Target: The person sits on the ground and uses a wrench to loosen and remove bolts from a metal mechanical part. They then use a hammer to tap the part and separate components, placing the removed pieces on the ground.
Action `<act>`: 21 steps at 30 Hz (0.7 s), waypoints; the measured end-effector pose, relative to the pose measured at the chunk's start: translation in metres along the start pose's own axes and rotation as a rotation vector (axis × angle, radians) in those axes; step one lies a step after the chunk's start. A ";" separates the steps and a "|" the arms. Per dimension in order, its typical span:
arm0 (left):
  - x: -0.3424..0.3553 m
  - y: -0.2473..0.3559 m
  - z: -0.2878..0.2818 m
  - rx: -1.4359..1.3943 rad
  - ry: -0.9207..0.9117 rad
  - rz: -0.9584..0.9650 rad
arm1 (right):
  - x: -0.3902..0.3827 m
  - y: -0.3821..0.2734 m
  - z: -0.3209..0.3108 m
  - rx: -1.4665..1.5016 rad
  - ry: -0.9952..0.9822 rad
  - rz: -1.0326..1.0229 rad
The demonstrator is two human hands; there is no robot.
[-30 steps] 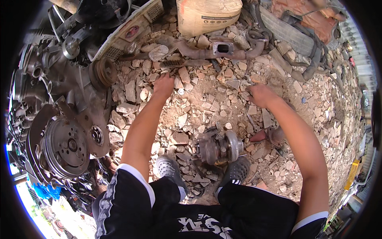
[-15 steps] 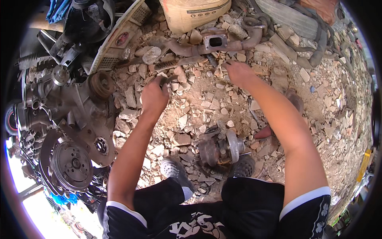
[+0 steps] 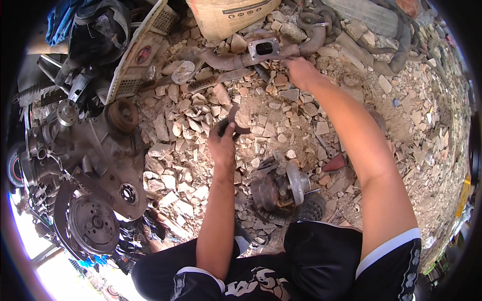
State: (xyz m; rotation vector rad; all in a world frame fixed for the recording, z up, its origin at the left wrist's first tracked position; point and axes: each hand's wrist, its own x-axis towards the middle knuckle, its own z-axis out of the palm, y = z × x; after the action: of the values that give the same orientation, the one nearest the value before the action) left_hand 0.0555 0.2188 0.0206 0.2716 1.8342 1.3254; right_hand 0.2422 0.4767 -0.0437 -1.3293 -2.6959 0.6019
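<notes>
My left hand [image 3: 222, 145] is closed round a dark, curved metal piece [image 3: 234, 118], shaped like part of a ring, above the rubble. Farther off, my right hand [image 3: 303, 73] reaches to the lower edge of a rusty exhaust manifold [image 3: 236, 62] with a square flange. Its fingers are bunched together there, and whatever is between them is hidden. A turbocharger [image 3: 268, 189] with a silvery housing lies near my feet, between my forearms.
A large engine [image 3: 95, 145] with pulleys stands at the left. Behind it leans a pale plastic crate [image 3: 131, 65]. At the far side are a paper sack [image 3: 226, 22] and dark hoses [image 3: 401, 52]. Broken tile and stone [image 3: 173, 150] cover the ground; a red piece [image 3: 334, 163] lies right of the turbocharger.
My left hand has come nearer and to the right with the curved metal piece. My right hand has moved away from me, up to the manifold's edge. The view has shifted slightly.
</notes>
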 end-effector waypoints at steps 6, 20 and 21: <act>-0.002 -0.045 -0.013 -0.188 -0.007 -0.189 | 0.000 -0.020 -0.016 0.041 0.151 0.186; 0.012 -0.030 0.006 -0.355 -0.011 -0.188 | 0.030 -0.004 -0.023 -0.376 -0.149 0.055; 0.011 -0.029 0.007 -0.341 -0.006 -0.189 | 0.022 -0.002 -0.021 -0.357 -0.148 0.024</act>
State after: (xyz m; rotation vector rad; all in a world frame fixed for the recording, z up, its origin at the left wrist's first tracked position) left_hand 0.0618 0.2182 -0.0105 -0.0780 1.5532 1.4701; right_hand 0.2324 0.4995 -0.0256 -1.4448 -3.0192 0.2320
